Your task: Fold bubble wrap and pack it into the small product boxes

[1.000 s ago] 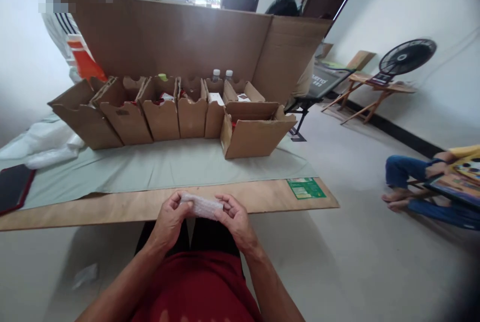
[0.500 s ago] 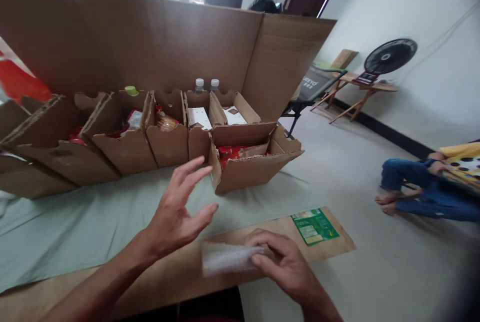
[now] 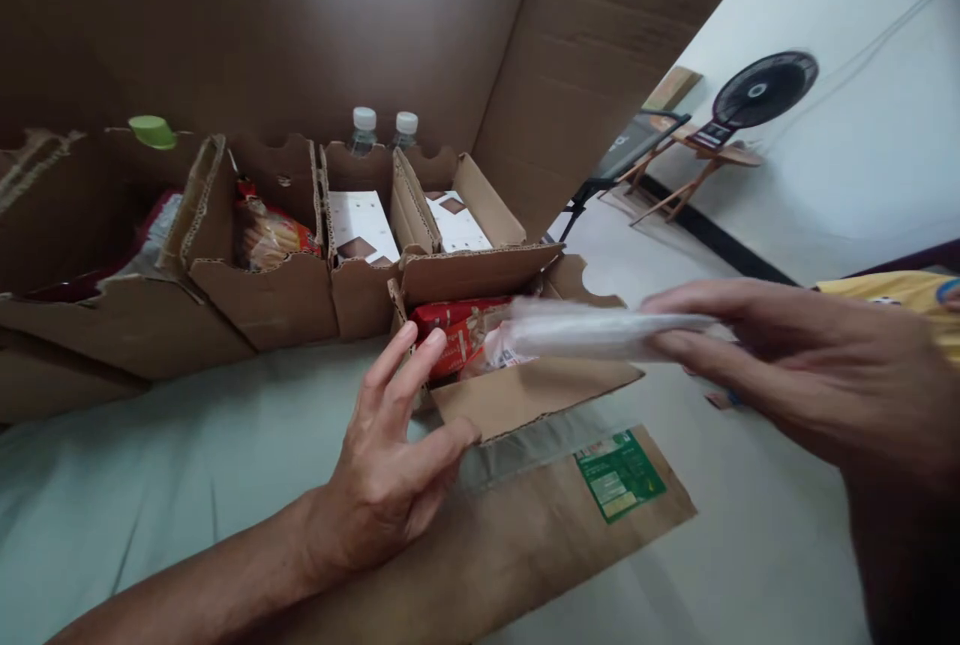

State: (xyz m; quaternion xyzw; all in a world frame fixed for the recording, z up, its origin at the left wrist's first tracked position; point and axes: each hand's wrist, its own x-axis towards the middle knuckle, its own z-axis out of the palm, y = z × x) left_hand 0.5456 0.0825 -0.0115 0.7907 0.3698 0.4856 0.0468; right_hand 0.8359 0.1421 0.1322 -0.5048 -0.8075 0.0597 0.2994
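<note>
1. Lying level across the middle of the frame, the bubble-wrap packet (image 3: 592, 333) runs its long axis left-right, its free end just above the open carton (image 3: 525, 395).
2. The right hand (image 3: 795, 365) pinches the packet's right end, grip closed between thumb and fingers, so the packet juts leftward from it.
3. The left hand (image 3: 397, 465) is spread and empty, fingertips at the carton's left front corner, below-left of the packet.
4. Red packets (image 3: 450, 325) lie inside the carton; more cartons (image 3: 262, 300) stand in a row at frame left.
</note>
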